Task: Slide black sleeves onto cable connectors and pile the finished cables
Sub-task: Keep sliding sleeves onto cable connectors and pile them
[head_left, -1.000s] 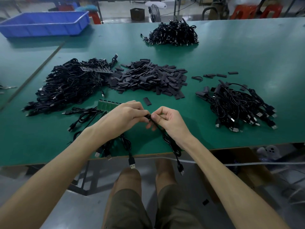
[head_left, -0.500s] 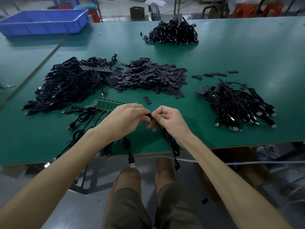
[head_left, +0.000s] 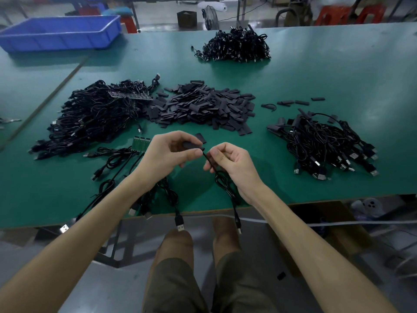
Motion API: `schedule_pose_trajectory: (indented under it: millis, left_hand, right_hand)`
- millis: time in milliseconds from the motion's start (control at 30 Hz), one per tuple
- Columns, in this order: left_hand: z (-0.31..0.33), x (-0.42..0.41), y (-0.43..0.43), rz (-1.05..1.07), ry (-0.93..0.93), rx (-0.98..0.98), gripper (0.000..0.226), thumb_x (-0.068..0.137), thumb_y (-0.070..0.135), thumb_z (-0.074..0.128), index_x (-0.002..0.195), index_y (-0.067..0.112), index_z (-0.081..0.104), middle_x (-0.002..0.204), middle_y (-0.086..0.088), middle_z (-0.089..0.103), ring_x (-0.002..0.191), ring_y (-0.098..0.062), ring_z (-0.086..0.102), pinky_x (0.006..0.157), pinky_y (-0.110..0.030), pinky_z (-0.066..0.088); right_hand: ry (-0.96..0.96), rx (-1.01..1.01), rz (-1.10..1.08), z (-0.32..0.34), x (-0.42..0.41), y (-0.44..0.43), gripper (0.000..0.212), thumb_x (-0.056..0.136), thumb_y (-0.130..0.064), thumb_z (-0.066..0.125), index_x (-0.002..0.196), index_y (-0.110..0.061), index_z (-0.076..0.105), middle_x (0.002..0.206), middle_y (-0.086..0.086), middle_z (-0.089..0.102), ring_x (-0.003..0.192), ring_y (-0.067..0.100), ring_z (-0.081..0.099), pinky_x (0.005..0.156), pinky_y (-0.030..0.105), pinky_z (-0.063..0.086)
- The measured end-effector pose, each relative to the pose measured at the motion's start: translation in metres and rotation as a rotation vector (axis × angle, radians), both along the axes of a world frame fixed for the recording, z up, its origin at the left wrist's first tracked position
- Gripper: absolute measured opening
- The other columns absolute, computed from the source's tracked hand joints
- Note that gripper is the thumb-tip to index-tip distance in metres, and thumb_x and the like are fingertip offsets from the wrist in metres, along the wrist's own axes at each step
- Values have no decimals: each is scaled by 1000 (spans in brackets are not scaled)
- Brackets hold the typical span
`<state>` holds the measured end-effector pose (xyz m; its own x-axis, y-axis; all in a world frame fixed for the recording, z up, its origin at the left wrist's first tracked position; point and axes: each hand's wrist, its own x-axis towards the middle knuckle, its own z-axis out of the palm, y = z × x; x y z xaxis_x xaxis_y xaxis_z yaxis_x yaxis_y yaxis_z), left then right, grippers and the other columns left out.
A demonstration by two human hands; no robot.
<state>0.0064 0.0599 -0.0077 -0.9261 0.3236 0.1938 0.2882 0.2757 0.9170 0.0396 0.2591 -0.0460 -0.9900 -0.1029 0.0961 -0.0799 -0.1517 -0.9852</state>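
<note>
My left hand [head_left: 168, 153] pinches a black sleeve [head_left: 191, 145] between thumb and fingers above the table's near middle. My right hand [head_left: 230, 162] pinches the thin black cable [head_left: 222, 179] just right of that sleeve; the cable runs from the sleeve down past the table edge, its plug [head_left: 238, 224] hanging. A heap of loose black sleeves [head_left: 203, 107] lies behind my hands. A big heap of cables [head_left: 94, 118] sits at the left, another pile of cables [head_left: 327, 145] at the right.
A third cable pile [head_left: 235, 47] lies at the far middle of the green table [head_left: 316, 71]. A blue bin [head_left: 63, 35] stands far left. A green circuit strip [head_left: 141, 143] and several loose cables [head_left: 112, 163] lie by my left wrist. One sleeve [head_left: 201, 137] lies just beyond my fingers.
My hands have drawn slightly apart. The sleeve now shows in my left fingers, with a short stretch of cable bare between the two hands.
</note>
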Motion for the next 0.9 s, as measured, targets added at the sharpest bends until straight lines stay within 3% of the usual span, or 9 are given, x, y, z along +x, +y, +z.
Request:
schedule_pose_trajectory:
  millis: [100, 267, 467, 567, 900]
  left_hand:
    - [-3, 0, -1, -7, -90, 91, 23, 81, 27, 82, 100, 14, 78, 84, -13, 74, 68, -19, 63, 63, -26, 53]
    - [-5, 4, 6, -14, -137, 127, 21, 91, 18, 74, 109, 7, 75, 80, -4, 72, 71, -15, 65, 66, -26, 53]
    - [-7, 7, 15, 25, -157, 171, 23, 99, 14, 63, 119, 5, 70, 77, -4, 67, 65, -17, 62, 65, -28, 53]
    - [-9, 7, 19, 46, -148, 192, 25, 102, 13, 59, 123, 4, 67, 83, -3, 69, 71, -18, 64, 65, -28, 53]
    - [-14, 1, 29, 204, -3, 212, 19, 91, 15, 76, 110, 14, 77, 77, -4, 76, 59, -14, 64, 61, -24, 53]
  right_hand:
    - [-6, 17, 35, 0, 0, -1, 29, 94, -35, 68, 94, -6, 67, 75, 8, 75, 72, 19, 68, 71, 25, 55]
    - [0, -2, 69, -2, -1, -1, 23, 87, -28, 77, 89, -7, 68, 71, 10, 73, 65, 19, 65, 66, 25, 54]
    - [-1, 11, 57, -5, -3, -1, 16, 91, -23, 79, 88, -10, 70, 72, 11, 74, 65, 21, 66, 67, 25, 54]
    - [-1, 23, 63, -6, -4, -1, 14, 94, -24, 77, 89, -13, 72, 72, 10, 74, 65, 19, 66, 67, 24, 54]
    - [-10, 23, 63, -3, -3, -3, 15, 97, -16, 72, 86, -7, 68, 68, 11, 72, 60, 18, 63, 64, 23, 52]
